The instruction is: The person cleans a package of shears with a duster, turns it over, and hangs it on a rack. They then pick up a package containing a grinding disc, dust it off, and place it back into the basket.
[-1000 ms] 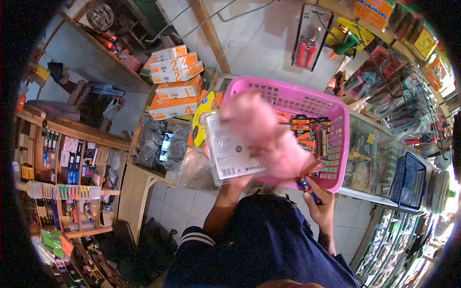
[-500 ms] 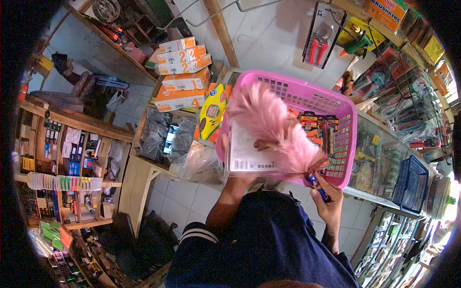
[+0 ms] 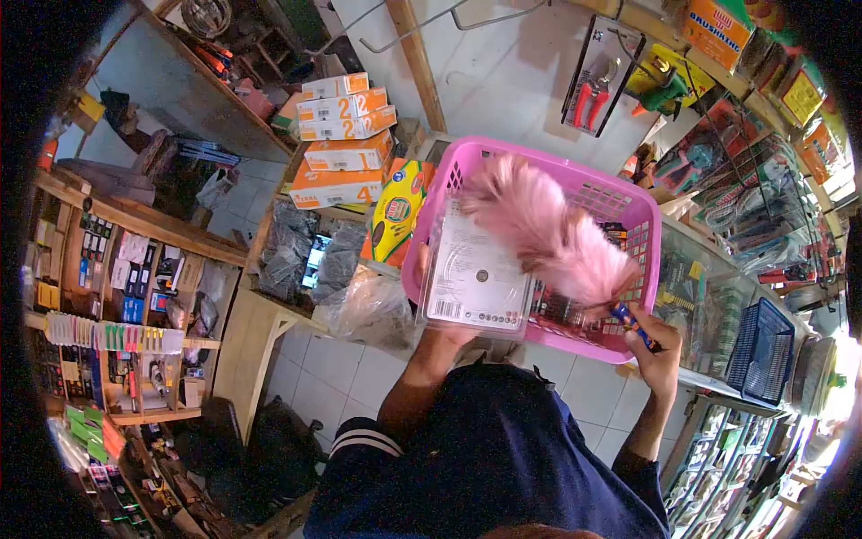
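Observation:
My left hand grips a clear plastic blister pack from below, with its printed white card facing up. The pack is held over the left part of a pink plastic basket. My right hand is closed around the blue handle of a fluffy pink duster. The duster's head lies slanted across the basket, its tip near the pack's upper right edge. Several small packaged items are partly visible inside the basket, hidden in part by the duster.
Left of the basket are a yellow-and-orange box, stacked white-and-orange boxes and a crumpled plastic bag. A glass display case and a blue basket stand right. Pruning shears hang on the wall. Stocked shelves line the left.
My right hand has moved right with the duster, whose head has shifted off the blister pack, uncovering its card. The pack stays in my left hand in nearly the same place.

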`<state>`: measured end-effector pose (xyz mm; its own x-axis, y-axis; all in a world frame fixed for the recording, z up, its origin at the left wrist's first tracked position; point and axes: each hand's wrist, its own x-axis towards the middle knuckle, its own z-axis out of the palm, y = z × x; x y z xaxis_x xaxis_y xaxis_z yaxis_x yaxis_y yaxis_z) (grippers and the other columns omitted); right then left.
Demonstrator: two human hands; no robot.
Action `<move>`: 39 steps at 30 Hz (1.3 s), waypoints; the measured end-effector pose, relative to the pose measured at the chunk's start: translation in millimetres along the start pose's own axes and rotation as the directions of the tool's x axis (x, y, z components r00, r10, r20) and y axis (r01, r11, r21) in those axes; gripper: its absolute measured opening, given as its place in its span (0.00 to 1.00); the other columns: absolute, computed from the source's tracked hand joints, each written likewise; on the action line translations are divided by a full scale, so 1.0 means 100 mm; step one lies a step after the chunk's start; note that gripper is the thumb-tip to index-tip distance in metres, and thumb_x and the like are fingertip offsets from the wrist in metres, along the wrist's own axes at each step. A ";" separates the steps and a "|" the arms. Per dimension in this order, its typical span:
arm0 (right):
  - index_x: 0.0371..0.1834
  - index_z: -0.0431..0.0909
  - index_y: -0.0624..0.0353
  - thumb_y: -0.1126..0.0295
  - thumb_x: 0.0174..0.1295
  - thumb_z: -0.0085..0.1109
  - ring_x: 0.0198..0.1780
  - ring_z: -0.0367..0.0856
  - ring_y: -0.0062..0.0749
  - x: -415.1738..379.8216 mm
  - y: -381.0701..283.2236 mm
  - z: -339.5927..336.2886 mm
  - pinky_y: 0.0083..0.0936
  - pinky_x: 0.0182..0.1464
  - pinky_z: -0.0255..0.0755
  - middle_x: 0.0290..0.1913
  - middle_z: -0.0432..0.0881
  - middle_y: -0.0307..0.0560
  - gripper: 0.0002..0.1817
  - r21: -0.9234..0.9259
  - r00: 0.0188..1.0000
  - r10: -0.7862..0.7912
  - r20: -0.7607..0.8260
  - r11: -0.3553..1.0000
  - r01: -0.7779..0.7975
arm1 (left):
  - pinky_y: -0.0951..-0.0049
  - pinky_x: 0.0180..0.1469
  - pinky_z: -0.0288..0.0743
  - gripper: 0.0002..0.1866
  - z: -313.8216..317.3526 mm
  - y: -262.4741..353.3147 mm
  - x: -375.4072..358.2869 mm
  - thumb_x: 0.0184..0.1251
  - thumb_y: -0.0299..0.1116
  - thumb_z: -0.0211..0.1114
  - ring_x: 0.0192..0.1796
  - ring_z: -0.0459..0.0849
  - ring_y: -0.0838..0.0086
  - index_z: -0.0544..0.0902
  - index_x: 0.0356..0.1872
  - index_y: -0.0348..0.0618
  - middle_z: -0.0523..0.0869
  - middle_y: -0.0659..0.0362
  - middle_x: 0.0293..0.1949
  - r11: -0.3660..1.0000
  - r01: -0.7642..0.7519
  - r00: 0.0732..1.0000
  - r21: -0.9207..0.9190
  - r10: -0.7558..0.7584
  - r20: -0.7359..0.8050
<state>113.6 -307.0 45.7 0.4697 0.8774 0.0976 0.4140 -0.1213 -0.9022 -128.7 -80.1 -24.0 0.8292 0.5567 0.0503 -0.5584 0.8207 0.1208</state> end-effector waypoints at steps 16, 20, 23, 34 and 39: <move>0.54 0.82 0.66 0.73 0.57 0.70 0.38 0.81 0.19 0.33 0.22 -0.23 0.18 0.41 0.74 0.38 0.87 0.44 0.21 0.108 0.971 -0.040 0.234 0.994 0.015 | 0.36 0.70 0.55 0.49 0.04 -0.03 0.02 0.61 0.75 0.45 0.70 0.64 0.46 0.62 0.72 0.44 0.62 0.50 0.72 0.998 0.062 0.998 -0.018 -0.062 0.021; 0.53 0.82 0.66 0.70 0.55 0.70 0.36 0.81 0.21 0.32 0.24 -0.20 0.20 0.41 0.74 0.38 0.87 0.47 0.22 0.131 0.986 0.015 0.168 0.991 -0.037 | 0.47 0.68 0.65 0.38 -0.34 -0.07 -0.01 0.71 0.63 0.45 0.67 0.70 0.56 0.63 0.70 0.44 0.69 0.49 0.67 0.998 0.052 0.997 -0.034 -0.051 0.050; 0.51 0.83 0.67 0.69 0.53 0.71 0.37 0.82 0.21 0.33 0.12 -0.15 0.20 0.42 0.74 0.37 0.87 0.47 0.22 0.091 0.982 -0.036 0.185 0.996 0.019 | 0.50 0.72 0.59 0.38 0.05 -0.06 0.21 0.73 0.61 0.45 0.72 0.63 0.61 0.57 0.74 0.46 0.63 0.51 0.72 0.980 0.158 0.898 -0.123 -0.090 0.431; 0.54 0.81 0.68 0.72 0.49 0.74 0.38 0.83 0.22 0.26 0.39 -0.32 0.20 0.43 0.75 0.37 0.87 0.47 0.26 0.062 0.962 -0.038 0.270 0.998 0.022 | 0.50 0.68 0.65 0.40 -0.08 -0.05 0.08 0.70 0.68 0.41 0.67 0.71 0.58 0.62 0.71 0.47 0.71 0.52 0.66 0.972 -0.100 0.994 0.212 0.105 -0.011; 0.51 0.82 0.70 0.63 0.52 0.73 0.35 0.82 0.23 0.23 0.31 -0.22 0.20 0.42 0.74 0.37 0.87 0.47 0.26 0.082 0.999 0.027 0.044 0.996 -0.031 | 0.49 0.67 0.66 0.40 -0.09 -0.04 0.09 0.69 0.69 0.40 0.66 0.71 0.58 0.63 0.70 0.48 0.71 0.52 0.65 0.988 -0.077 0.997 0.131 0.076 0.011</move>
<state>154.7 -300.5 29.0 0.4460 0.8934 0.0543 0.3342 -0.1099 -0.9361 -119.0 -76.7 -32.6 0.7846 0.6160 0.0701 -0.6121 0.7518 0.2451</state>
